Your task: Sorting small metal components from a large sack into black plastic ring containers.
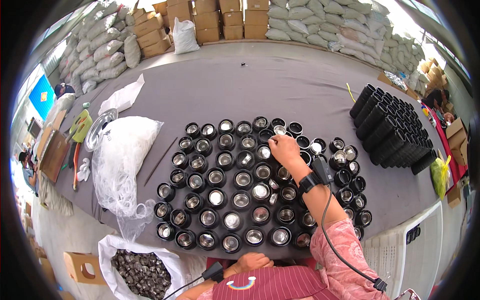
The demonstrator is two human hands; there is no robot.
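Observation:
Rows of short round black cups (216, 177), many with a shiny silver metal lining, stand on the grey cloth in front of me. My right hand (285, 149) reaches over the far rows, its thumb and fingers drawn together at a black cup (265, 135); what they pinch is hidden. At the near table edge, close to my body, lies my left hand (255, 261) with its fingers curled in; anything inside it cannot be seen. Small silver metal rings (273, 199) lie tilted among the cups, left of my right forearm.
Stacked black cylinders (392, 127) form a block at the right. To the left lie a clear plastic bag of white pieces (125, 155) and a thin dark rod (160, 161). Below the near edge stands a white sack (109, 246) of silver metal parts. A cable hangs along my right arm.

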